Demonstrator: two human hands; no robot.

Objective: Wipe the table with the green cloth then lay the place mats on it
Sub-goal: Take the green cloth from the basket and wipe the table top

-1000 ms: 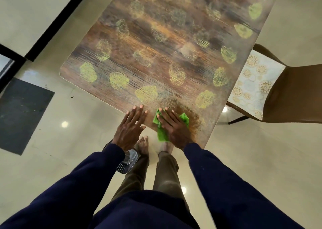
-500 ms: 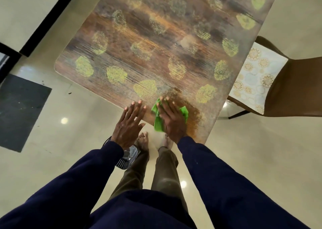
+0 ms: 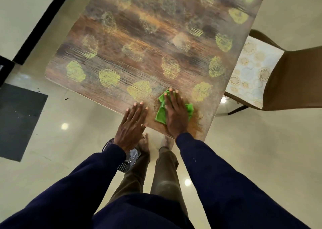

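Green cloth (image 3: 161, 113) mostly covered by the flat right hand (image 3: 174, 114), showing only at the hand's sides near the table's (image 3: 139, 45) near edge. Far end of the table cut off by the top edge. Place mats (image 3: 249, 71) on the chair (image 3: 292, 78) seat partly hidden behind the table's right edge; count impossible to tell.

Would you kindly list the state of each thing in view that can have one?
green cloth: crumpled, pressed flat on the table under the right hand.
right hand: palm down on the cloth.
left hand: open, flat at the table edge.
table: bare, no mats.
place mats: lying on the chair seat.
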